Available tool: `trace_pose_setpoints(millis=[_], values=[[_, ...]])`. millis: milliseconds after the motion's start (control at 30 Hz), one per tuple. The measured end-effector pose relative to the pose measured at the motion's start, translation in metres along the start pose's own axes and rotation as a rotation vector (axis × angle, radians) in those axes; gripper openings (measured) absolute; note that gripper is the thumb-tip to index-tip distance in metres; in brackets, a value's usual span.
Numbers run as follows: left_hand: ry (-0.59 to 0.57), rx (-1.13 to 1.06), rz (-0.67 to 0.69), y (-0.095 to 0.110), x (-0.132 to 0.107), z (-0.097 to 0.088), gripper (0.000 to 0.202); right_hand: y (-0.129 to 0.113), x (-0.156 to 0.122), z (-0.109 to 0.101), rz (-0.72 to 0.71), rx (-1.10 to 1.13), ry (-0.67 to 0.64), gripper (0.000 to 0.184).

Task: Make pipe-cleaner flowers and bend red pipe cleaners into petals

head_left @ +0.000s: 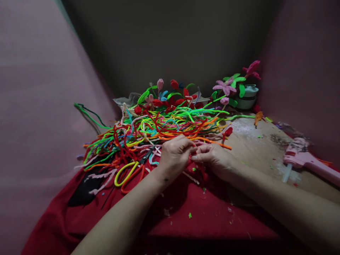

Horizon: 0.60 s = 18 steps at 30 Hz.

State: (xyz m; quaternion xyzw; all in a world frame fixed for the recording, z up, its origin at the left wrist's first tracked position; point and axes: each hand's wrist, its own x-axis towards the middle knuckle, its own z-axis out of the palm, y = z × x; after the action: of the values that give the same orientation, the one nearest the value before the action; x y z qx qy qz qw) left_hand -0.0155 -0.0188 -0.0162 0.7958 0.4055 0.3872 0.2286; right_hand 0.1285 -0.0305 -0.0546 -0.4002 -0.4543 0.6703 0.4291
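Strand: one green pipe cleaner point(87, 112) juts from the far left of the heap, raised off the cloth and pointing toward the pink wall.
Scissors: the scissors point(130, 172) with yellow and orange handles lie on the cloth at the near edge of the heap, just left of the left wrist, with the blades tucked under the strands.
Heap: a tangled heap point(164, 125) of pipe cleaners in green, orange, red, yellow, pink and blue lies across the middle of the table, just behind both hands.
Flowers: finished flowers point(170, 94) in red, pink and blue stand behind the heap.
Left: the left hand point(175, 156) is curled closed, fingertips pinching at the point where the hands meet.
Piece: a small red piece point(195, 151) sits between the two sets of fingertips, over the cloth; most of it is hidden.
Right: the right hand point(216, 160) is closed too, thumb and fingers pinching the same piece.
Cloth: a red cloth point(202, 216) under the hands is dotted with clippings.
Table: bare wood of the table point(261, 148) shows right of the cloth, dusted white.
Pot: a pale pot point(247, 100) at the back right holds pink flowers and green leaves.
Glue gun: a pink glue gun point(308, 161) lies at the right edge, well apart from the hands.
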Motion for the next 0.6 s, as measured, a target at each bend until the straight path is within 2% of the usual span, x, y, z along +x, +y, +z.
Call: trace_pose_setpoints(millis=[67,100,133,200,300,367,400,467,533,600], values=[[0.016,0.123,0.117,0.0,-0.001,0.001,0.015,-0.002,-0.002,0.002,-0.015,-0.034,0.027,0.025],[0.016,0.132,0.121,-0.001,-0.001,0.0,0.016,-0.004,-0.003,0.003,-0.023,-0.056,0.042,0.025],[0.014,0.102,0.083,-0.001,0.001,-0.002,0.016,-0.006,-0.005,0.003,-0.033,-0.072,0.06,0.027],[-0.023,-0.038,-0.077,-0.003,0.006,-0.007,0.015,-0.01,-0.006,0.004,-0.058,-0.087,0.098,0.03],[-0.257,-0.203,-0.269,-0.007,0.013,-0.016,0.021,-0.013,-0.005,0.001,-0.106,-0.11,0.15,0.035],[-0.402,-0.15,-0.263,-0.008,0.013,-0.017,0.018,-0.012,-0.004,-0.001,-0.119,-0.126,0.169,0.035],[-0.425,-0.077,-0.223,-0.009,0.012,-0.016,0.016,-0.011,-0.003,-0.001,-0.119,-0.132,0.175,0.035],[-0.37,0.132,-0.103,-0.008,0.007,-0.012,0.016,-0.009,-0.002,-0.002,-0.126,-0.135,0.198,0.035],[-0.261,0.317,0.023,-0.006,0.002,-0.006,0.015,-0.007,-0.001,-0.002,-0.132,-0.142,0.242,0.037],[-0.167,0.344,0.058,-0.005,0.0,-0.003,0.015,-0.008,-0.001,-0.002,-0.139,-0.131,0.278,0.038]])
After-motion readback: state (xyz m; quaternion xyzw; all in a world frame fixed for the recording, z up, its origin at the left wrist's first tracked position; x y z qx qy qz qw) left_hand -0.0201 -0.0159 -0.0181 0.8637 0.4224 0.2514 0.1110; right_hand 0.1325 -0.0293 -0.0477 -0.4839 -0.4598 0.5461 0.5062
